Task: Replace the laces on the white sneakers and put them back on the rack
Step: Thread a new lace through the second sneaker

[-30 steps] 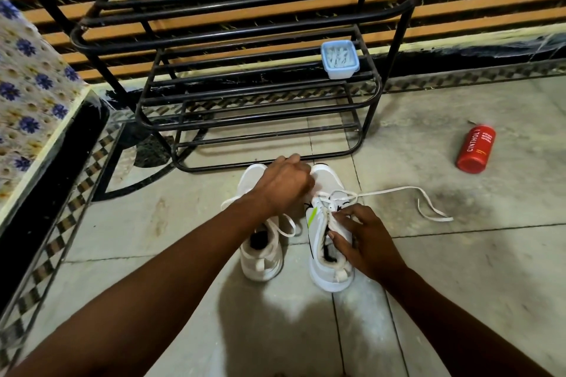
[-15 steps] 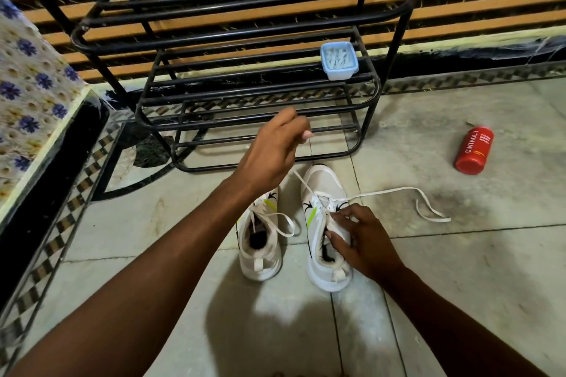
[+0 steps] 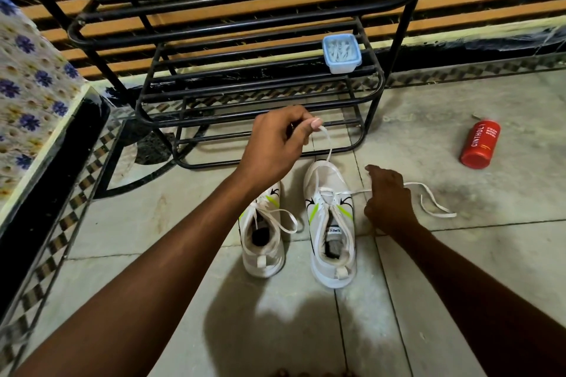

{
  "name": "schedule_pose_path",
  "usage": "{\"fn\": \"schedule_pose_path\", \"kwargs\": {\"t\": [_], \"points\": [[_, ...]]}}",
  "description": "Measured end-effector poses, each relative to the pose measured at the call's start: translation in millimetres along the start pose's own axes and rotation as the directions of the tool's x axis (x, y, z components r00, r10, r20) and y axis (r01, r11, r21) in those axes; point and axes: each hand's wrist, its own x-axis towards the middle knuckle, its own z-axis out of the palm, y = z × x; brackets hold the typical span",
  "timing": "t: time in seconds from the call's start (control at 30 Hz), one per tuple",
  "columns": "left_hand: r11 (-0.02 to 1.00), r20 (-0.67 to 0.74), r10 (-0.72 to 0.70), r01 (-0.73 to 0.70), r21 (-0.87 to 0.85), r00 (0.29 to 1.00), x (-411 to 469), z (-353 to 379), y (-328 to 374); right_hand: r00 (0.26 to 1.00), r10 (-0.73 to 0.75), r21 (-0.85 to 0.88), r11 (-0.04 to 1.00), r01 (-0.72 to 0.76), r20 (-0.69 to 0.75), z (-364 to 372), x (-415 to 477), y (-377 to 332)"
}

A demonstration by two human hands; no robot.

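Two white sneakers with green accents stand side by side on the floor, toes toward the rack: the left sneaker [image 3: 262, 239] and the right sneaker [image 3: 331, 223]. My left hand [image 3: 275, 147] is raised above the right sneaker's toe and pinches one end of its white lace [image 3: 328, 144], pulled up taut. My right hand [image 3: 387, 199] is beside the right sneaker and grips the lace's other end, whose tail [image 3: 435, 205] loops over the floor to the right. The black metal shoe rack [image 3: 260, 70] stands just behind the sneakers.
A small blue-lidded plastic box [image 3: 341, 53] sits on the rack's middle shelf at the right. A red bottle [image 3: 480, 144] lies on the tiled floor to the right. A floral cloth [image 3: 27, 95] covers a ledge on the left. A slatted wall is behind.
My left hand rose from the sneaker's toe, drawing the lace end upward. My right hand left the sneaker's tongue and moved right to the other lace end.
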Motion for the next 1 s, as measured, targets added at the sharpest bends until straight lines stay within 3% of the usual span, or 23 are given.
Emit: {"fn": "schedule_pose_path", "kwargs": {"t": [0.07,0.13,0.3,0.37,0.43,0.5,0.67,0.9,1.0], "points": [[0.996,-0.004,-0.04,0.04,-0.082,0.999,-0.3,-0.1,4.7,0.994,-0.023,-0.13,0.991,0.037,0.11,4.6,6.3,9.2],[0.989,-0.021,-0.058,0.055,-0.14,0.998,1.9,-1.3,9.2,0.993,-0.038,-0.138,0.989,0.053,0.112,10.0,7.7,12.4],[0.982,-0.042,-0.022,0.013,-0.188,0.999,7.9,-7.0,14.6,0.989,-0.004,0.071,0.997,-0.007,0.15,0.6,10.1,3.6],[0.976,-0.066,-0.015,0.001,-0.219,0.998,9.9,-9.5,15.5,0.99,-0.085,0.328,0.944,0.045,0.109,-17.2,5.3,-2.7],[0.969,-0.103,-0.025,-0.002,-0.249,0.994,11.9,-10.9,16.9,0.977,-0.214,0.452,0.873,0.182,0.02,-37.2,-1.7,-11.2],[0.968,-0.148,-0.041,0.002,-0.252,0.988,13.3,-14.2,20.4,0.964,-0.263,0.461,0.851,0.251,-0.04,-58.3,-5.1,-26.7],[0.957,-0.183,-0.072,0.016,-0.289,0.981,12.9,-29.8,41.7,0.965,-0.26,0.587,0.776,0.23,-0.035,-106.5,1.6,-57.9],[0.975,-0.1,-0.053,0.03,-0.221,0.994,20.9,-72.7,78.0,0.941,-0.338,0.662,0.698,0.271,-0.028,-184.5,0.3,-111.1],[0.993,-0.017,-0.046,0.044,-0.111,0.999,29.4,-94.5,99.2,0.932,-0.361,0.674,0.677,0.296,-0.046,-218.3,-1.2,-137.0]]}}
